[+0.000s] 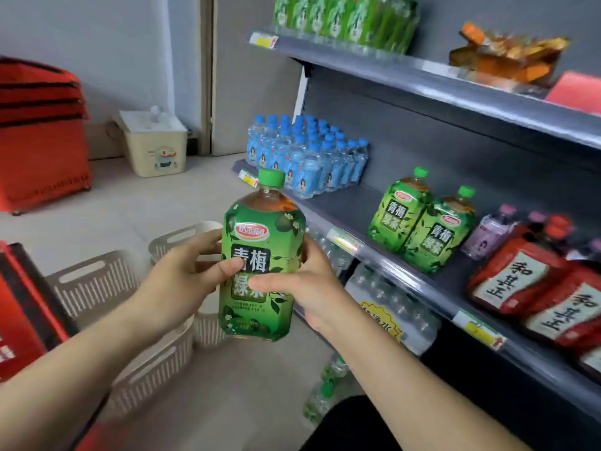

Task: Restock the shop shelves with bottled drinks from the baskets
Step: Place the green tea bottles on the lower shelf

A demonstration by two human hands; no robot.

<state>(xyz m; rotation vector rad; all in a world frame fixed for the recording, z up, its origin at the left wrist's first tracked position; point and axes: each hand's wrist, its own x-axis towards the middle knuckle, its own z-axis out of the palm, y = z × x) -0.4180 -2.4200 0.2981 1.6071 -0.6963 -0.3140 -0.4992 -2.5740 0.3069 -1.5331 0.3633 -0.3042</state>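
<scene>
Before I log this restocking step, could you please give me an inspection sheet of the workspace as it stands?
Surface: middle shelf has a bare stretch between the blue-capped water bottles and the two shelved green tea bottles.
Job's things: held green tea bottle, cap up, in front of the shelf; grey slatted baskets on the floor.
Clutter: cream bin and stacked red baskets by the wall.
Grippers: left hand and right hand both grip the held bottle.
Cables: nothing seen.
Surroundings: purple bottle and red-labelled bottles further right; packed water on the shelf below.
</scene>
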